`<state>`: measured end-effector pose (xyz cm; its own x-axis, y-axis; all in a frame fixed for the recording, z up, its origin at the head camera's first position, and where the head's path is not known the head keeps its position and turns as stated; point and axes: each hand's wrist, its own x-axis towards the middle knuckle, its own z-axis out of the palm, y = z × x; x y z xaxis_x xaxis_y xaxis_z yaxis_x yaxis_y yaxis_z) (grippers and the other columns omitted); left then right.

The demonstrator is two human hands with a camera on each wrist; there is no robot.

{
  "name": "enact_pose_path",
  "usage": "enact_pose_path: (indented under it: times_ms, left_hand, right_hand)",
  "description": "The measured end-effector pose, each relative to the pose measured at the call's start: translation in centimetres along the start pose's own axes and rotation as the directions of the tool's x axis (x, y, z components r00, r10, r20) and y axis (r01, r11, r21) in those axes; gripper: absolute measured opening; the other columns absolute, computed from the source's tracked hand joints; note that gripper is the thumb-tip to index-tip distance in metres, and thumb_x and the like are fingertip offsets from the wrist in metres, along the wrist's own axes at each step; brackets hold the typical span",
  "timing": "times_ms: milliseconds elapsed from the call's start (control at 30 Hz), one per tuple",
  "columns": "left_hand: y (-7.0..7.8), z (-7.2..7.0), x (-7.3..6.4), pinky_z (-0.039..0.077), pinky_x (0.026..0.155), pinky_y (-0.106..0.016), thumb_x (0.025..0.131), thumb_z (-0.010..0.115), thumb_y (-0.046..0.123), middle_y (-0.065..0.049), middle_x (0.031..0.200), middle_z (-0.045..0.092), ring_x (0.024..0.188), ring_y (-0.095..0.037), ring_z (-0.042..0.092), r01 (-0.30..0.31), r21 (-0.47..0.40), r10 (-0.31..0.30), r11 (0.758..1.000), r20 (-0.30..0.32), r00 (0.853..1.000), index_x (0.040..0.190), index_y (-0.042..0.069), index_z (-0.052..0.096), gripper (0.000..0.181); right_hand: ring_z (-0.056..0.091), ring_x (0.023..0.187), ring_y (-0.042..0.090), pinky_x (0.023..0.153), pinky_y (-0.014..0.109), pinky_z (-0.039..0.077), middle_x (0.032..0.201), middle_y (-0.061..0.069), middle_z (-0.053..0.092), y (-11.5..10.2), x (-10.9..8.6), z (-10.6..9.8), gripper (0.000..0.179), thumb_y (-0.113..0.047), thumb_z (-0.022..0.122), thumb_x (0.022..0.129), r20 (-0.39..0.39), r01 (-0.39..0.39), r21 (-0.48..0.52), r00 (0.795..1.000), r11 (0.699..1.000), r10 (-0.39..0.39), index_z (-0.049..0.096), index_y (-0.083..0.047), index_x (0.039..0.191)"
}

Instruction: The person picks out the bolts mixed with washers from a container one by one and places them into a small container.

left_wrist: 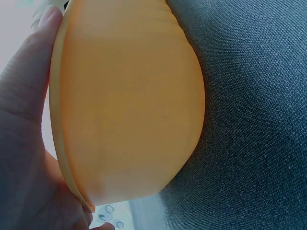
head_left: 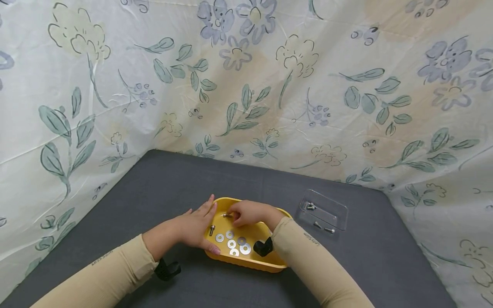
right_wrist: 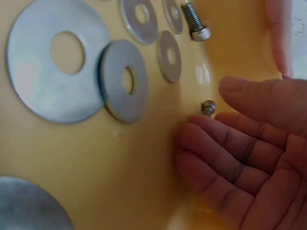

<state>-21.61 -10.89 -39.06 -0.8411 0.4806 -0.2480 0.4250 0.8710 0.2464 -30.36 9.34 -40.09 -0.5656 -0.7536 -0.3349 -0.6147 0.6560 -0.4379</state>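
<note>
A yellow tray (head_left: 259, 264) holds several flat washers (head_left: 231, 244) and two socket-head screws. One screw (head_left: 212, 230) lies near the tray's left end. The other screw (right_wrist: 208, 107) is at the fingertips of my right hand (head_left: 246, 212), which reaches down inside the tray. In the right wrist view that hand's thumb (right_wrist: 259, 98) stands apart from the fingers, with no firm hold on the screw visible. My left hand (head_left: 194, 226) rests on the tray's left end, fingers stretched along the rim and thumb over the front edge.
A clear plastic box (head_left: 334, 205) with a few screws (head_left: 310, 206) inside stands right of the tray. Two loose screws (head_left: 329, 230) lie by its front edge. Dark grey cloth (head_left: 185, 171) covers the table; a floral curtain (head_left: 246, 85) hangs around its back and sides.
</note>
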Motion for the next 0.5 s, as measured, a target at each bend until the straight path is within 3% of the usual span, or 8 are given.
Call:
enact_pose_path:
  times_ms: [267, 500]
  left_hand:
    - [0.1, -0.08, -0.01, 0.02, 0.103, -0.058, 0.059, 0.056, 0.08, -0.011, 0.151, -0.016, 0.139, -0.025, 0.004, 0.001, 0.013, -0.001, 1.0, -0.004, 1.0, 0.147, 0.005, 0.004, 0.127]
    - [0.27, -0.12, -0.11, 0.02, 0.103, -0.058, 0.06, 0.058, 0.079, -0.011, 0.151, -0.015, 0.139, -0.025, 0.005, 0.009, 0.005, -0.009, 1.0, -0.003, 1.0, 0.147, 0.004, 0.004, 0.126]
  right_hand:
    - [0.049, 0.059, 0.006, 0.058, 0.017, 0.041, 0.07, -0.003, 0.054, -0.11, 0.52, 0.15, 0.034, -0.014, 0.064, 0.086, 0.018, -0.019, -0.004, 1.0, 1.0, 0.019, 0.059, -0.007, 0.119]
    - [0.051, 0.063, 0.005, 0.062, 0.017, 0.044, 0.072, -0.006, 0.056, -0.2, 0.64, 0.41, 0.017, -0.015, 0.066, 0.085, 0.0, -0.007, 0.02, 1.0, 1.0, 0.007, 0.065, -0.01, 0.102]
